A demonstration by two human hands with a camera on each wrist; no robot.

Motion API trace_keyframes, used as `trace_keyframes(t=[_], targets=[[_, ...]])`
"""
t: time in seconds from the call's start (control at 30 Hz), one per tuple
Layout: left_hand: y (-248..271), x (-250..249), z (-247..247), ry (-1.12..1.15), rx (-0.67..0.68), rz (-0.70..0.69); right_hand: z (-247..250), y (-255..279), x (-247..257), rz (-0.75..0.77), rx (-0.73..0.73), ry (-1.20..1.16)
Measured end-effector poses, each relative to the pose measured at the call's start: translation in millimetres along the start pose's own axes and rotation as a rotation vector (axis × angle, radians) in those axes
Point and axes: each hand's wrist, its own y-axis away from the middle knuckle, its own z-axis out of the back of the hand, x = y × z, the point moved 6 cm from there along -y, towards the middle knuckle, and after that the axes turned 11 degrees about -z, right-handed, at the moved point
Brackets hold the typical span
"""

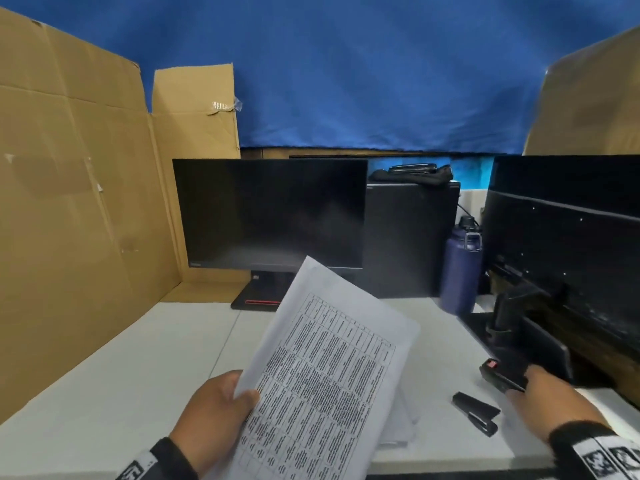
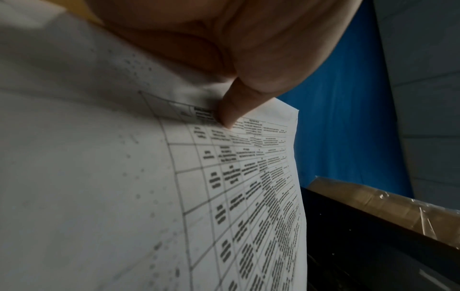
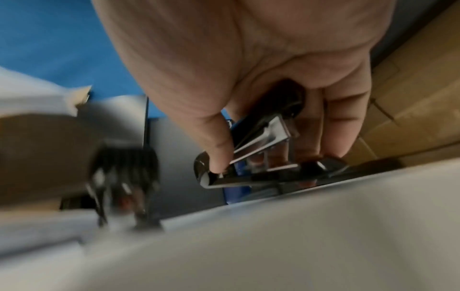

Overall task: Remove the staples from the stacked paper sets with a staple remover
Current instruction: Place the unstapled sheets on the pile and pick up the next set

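The head view looks forward and down from above the white tabletop (image 1: 145,368), wide enough to take in both hands, a dark monitor (image 1: 270,213) and the blue backdrop (image 1: 363,64). The left wrist view sits very close under the left hand (image 2: 248,43), facing along its thumb onto the printed paper set (image 2: 236,187). The right wrist view hangs low over the tabletop (image 3: 298,246), close behind the right hand (image 3: 248,69). All three share the blue backdrop.
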Motion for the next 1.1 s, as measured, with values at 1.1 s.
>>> trace_keyframes(t=[1.1], targets=[[42.1, -52.1, -64.4, -0.352, 0.207, -0.274, 33.1, 121.4, 86.5, 0.239, -0.099, -1.460]])
